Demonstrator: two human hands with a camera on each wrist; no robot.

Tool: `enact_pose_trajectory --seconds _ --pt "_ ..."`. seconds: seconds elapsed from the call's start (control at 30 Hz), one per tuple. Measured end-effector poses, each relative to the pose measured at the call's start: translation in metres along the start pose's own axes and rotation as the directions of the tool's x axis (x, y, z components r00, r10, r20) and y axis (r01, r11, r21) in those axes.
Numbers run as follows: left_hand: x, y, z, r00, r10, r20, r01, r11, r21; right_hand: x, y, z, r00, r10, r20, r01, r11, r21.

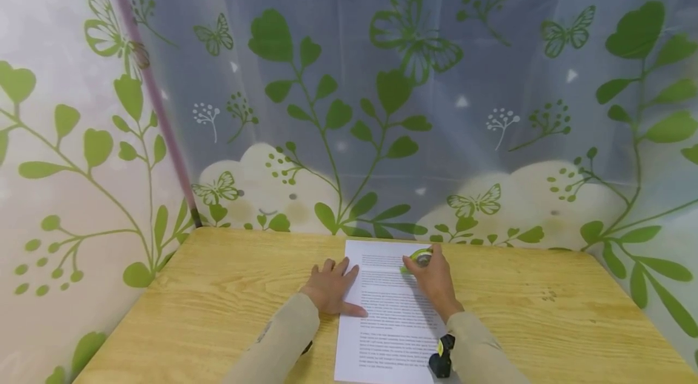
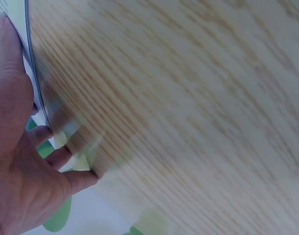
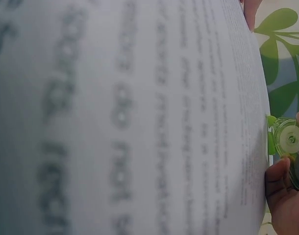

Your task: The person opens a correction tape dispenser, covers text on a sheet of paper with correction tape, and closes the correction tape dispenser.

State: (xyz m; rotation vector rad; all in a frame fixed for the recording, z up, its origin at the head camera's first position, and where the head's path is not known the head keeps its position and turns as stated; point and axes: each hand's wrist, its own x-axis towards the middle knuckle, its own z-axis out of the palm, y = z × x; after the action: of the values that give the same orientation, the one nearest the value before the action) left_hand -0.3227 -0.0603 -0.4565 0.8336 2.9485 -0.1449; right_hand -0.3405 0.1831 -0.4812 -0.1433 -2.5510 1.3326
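While resting the spread-fingered left hand (image 1: 329, 290) on the left edge of a printed white sheet (image 1: 389, 335), grips a green, see-through tape dispenser (image 3: 289, 137) with pale reel in right hand (image 1: 436, 281), at upper-right text.

Paper (image 1: 392, 323): lower right corner hidden behind the black wrist device (image 1: 443, 357); cut off by the left edge of the right wrist view.
Printed text (image 1: 398, 347): too small to read in the head view; nearest letters blurred in the right wrist view.
Green round tool (image 1: 422, 258): partly covered by the right hand (image 1: 436, 281).
Left hand (image 2: 22, 186): cut off by the left edge of the left wrist view.
Table (image 1: 218, 299): near edge outside the head view.
Table mark (image 1: 548, 294): too small to identify.
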Motion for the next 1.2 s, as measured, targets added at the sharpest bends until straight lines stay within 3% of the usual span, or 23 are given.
enact_pose_trajectory --seconds 1.2 --pt "0.001 -0.001 0.001 1.000 0.010 -0.012 -0.010 1.000 -0.016 0.002 0.012 -0.022 0.999 0.035 0.039 -0.035 0.999 0.007"
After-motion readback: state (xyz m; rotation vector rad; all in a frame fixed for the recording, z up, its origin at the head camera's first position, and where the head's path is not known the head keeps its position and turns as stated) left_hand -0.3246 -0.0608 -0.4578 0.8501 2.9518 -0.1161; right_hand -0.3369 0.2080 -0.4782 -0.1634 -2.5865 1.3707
